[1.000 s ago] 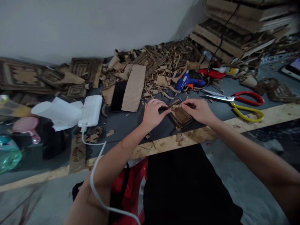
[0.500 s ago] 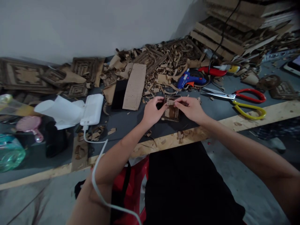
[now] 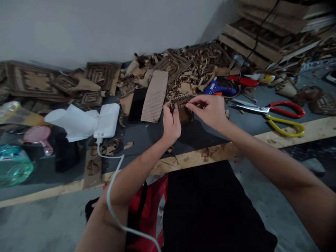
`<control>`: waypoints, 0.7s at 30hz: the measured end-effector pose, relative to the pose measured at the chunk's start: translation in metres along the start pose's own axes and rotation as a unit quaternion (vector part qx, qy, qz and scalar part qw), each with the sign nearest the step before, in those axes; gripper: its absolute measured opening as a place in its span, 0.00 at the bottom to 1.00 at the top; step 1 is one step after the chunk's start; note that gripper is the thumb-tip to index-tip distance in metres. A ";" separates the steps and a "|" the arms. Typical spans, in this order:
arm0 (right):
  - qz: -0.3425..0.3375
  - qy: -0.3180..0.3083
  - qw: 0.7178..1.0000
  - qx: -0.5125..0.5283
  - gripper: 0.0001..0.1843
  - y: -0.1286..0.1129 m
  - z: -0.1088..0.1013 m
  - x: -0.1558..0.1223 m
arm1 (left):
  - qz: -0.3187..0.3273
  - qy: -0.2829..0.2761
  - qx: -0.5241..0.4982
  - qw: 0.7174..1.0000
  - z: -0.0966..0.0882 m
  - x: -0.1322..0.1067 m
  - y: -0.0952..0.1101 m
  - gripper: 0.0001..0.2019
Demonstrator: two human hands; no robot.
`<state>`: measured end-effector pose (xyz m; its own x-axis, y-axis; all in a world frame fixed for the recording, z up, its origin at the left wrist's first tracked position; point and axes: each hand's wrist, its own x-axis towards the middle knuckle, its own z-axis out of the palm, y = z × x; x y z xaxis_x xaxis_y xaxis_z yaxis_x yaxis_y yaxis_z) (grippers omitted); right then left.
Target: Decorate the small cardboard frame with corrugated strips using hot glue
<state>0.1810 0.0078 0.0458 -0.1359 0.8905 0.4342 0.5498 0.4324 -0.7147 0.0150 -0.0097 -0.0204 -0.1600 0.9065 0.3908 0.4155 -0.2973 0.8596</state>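
Note:
A small square cardboard frame piece (image 3: 182, 106), brown and ribbed along its edges, is held up on edge just above the dark table top (image 3: 210, 129). My left hand (image 3: 172, 123) grips its left side with closed fingers. My right hand (image 3: 210, 109) pinches its top right edge between thumb and fingers. Much of the piece's face is hidden behind my fingers.
A strip of corrugated card (image 3: 154, 96) and a black phone (image 3: 137, 104) lie just left of my hands. A blue glue gun (image 3: 219, 89), red-and-yellow scissors (image 3: 278, 115), a white power bank (image 3: 107, 120) with cable, heaped cardboard scraps (image 3: 183, 66) and patterned cardboard panels (image 3: 36, 82) surround them.
Both hands have lifted the cardboard piece off the table and tipped it from flat to standing on edge, moving it slightly away and left.

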 end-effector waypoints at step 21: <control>-0.143 0.075 0.985 -0.056 0.14 0.015 0.024 -0.024 | 0.019 0.023 -0.027 0.999 -0.001 0.006 0.005 0.28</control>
<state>0.1725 -0.0034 0.0114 -0.1802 0.6998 0.6913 0.5952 0.6371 -0.4897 0.0149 -0.0060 -0.0137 -0.1875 0.8799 0.4366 0.3740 -0.3471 0.8600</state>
